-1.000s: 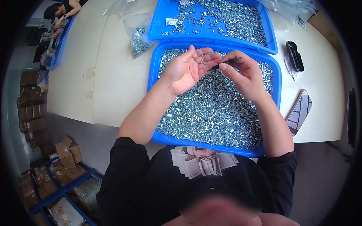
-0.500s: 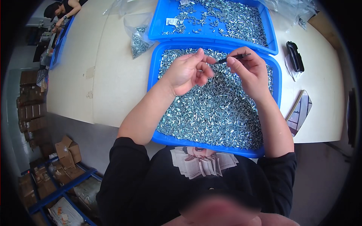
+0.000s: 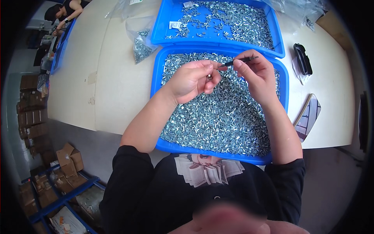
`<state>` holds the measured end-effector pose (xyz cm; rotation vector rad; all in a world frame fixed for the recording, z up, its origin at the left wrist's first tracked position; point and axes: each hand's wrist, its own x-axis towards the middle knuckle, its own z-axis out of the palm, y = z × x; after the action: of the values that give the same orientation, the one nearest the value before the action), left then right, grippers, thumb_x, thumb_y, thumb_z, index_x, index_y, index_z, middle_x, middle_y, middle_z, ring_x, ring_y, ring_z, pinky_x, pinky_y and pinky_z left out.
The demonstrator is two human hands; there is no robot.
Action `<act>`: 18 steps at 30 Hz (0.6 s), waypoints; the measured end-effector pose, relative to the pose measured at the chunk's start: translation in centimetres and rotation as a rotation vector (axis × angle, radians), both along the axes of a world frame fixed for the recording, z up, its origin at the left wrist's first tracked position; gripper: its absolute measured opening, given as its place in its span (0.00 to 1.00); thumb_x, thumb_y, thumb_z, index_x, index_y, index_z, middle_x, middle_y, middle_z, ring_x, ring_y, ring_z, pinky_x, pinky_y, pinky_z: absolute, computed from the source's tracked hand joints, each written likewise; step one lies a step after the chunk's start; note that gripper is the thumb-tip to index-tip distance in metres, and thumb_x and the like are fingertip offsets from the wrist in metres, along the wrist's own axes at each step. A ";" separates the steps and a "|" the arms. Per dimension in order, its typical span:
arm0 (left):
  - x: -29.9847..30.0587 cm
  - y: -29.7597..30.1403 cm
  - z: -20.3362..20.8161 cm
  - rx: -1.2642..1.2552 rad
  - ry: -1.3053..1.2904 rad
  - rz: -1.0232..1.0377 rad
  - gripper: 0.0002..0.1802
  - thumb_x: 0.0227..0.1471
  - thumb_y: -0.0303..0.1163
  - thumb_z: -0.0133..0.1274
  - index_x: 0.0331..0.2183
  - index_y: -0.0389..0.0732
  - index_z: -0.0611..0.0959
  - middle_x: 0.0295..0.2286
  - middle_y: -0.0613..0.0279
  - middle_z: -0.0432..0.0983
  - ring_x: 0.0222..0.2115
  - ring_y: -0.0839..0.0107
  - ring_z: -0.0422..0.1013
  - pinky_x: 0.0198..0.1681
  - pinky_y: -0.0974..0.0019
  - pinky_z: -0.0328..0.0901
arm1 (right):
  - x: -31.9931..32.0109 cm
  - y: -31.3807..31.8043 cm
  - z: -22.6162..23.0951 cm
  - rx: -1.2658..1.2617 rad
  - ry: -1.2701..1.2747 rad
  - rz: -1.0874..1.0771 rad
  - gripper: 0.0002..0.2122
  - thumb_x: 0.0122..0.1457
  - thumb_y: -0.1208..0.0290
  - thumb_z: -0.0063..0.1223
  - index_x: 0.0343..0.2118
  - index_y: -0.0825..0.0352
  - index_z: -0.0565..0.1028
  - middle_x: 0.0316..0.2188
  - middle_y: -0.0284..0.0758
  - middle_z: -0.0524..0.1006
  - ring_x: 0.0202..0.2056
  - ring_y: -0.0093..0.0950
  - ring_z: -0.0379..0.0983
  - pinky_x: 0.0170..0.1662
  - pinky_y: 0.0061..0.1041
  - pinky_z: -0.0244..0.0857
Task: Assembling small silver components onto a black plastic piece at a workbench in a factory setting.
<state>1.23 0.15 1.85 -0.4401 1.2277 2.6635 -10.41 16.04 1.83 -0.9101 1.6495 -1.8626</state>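
My right hand (image 3: 257,76) pinches a slim black pen-like tool (image 3: 245,60) with a narrow metal end. The tool's other end points left and meets the fingertips of my left hand (image 3: 194,80). Curled inward, the left fingers hold a small shiny metal piece (image 3: 209,77); its exact kind is too small to tell. Both hands are over a blue tray (image 3: 156,101) filled with a layer of small silvery cylindrical metal pieces (image 3: 218,121).
Behind stands a second blue tray (image 3: 163,33) with similar pieces and a white label. To its left is a clear bag (image 3: 142,45) of pieces. On the right lie a black case (image 3: 303,58) and a patterned phone-like object (image 3: 308,117). Another person (image 3: 68,11) works far left.
My left fingers have curled in more, and a small metal piece now shows between them. The right hand keeps the black tool in nearly the same place.
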 end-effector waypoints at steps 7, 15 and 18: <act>0.1 0.2 0.5 -0.586 0.040 0.027 0.15 0.49 0.39 0.56 0.28 0.35 0.81 0.18 0.68 0.68 0.16 0.84 0.61 0.19 0.79 0.55 | -0.3 0.1 0.2 -0.010 -0.048 -0.038 0.07 0.54 0.70 0.55 0.32 0.68 0.73 0.24 0.27 0.74 0.26 0.13 0.66 0.29 0.13 0.60; 0.3 0.6 0.0 -1.261 0.364 0.254 0.08 0.37 0.29 0.63 0.26 0.40 0.84 0.16 0.65 0.66 0.18 0.76 0.62 0.22 0.71 0.56 | 0.4 0.2 0.6 -0.023 0.158 0.033 0.07 0.53 0.73 0.54 0.33 0.69 0.73 0.26 0.31 0.75 0.30 0.20 0.70 0.36 0.20 0.65; 0.3 0.6 0.2 -1.327 0.413 0.239 0.08 0.37 0.29 0.62 0.26 0.40 0.84 0.16 0.64 0.66 0.17 0.73 0.62 0.21 0.69 0.57 | 0.5 0.1 0.6 -0.027 0.287 0.047 0.07 0.52 0.74 0.55 0.32 0.70 0.73 0.26 0.33 0.75 0.30 0.23 0.71 0.35 0.21 0.66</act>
<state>1.49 0.70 2.05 -0.1509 3.1105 1.6910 -9.92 16.12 2.41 -1.2658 1.7522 -1.7915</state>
